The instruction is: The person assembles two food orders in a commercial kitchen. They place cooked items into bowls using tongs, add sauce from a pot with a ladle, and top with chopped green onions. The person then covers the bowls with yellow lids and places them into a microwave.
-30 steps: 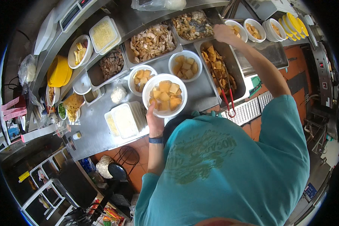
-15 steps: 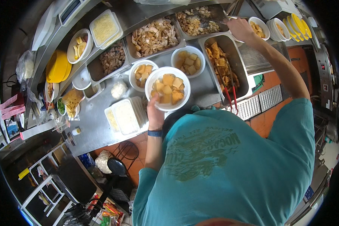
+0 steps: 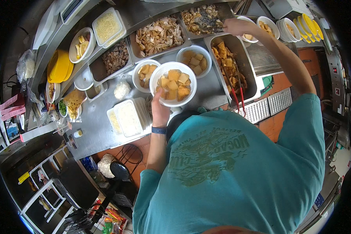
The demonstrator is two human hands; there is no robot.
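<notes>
My left hand (image 3: 160, 109) grips the rim and side of a round white tub (image 3: 155, 75) filled with pale yellow and browned chunks, held above the counter. My right hand (image 3: 238, 26) reaches to the far metal tray and is closed on the handle of a serving spoon (image 3: 208, 26). The spoon's bowl lies among the chopped brown meat (image 3: 191, 16) in that tray; its exact shape is hard to make out. Two similar tubs, one at left (image 3: 136, 80) and one behind (image 3: 180, 58), stand next to the held tub.
A deep metal pan (image 3: 253, 84) of fried pieces holds red-handled tongs (image 3: 242, 97). Trays of chopped meat (image 3: 160, 35) line the back. Lidded rice-filled boxes (image 3: 130, 119) and a knotted plastic bag (image 3: 122, 90) sit at left. More filled bowls (image 3: 265, 28) stand at the far right.
My left hand has shifted the tub slightly away from me and to the left. My right hand has moved a little left, with the spoon further into the chopped meat.
</notes>
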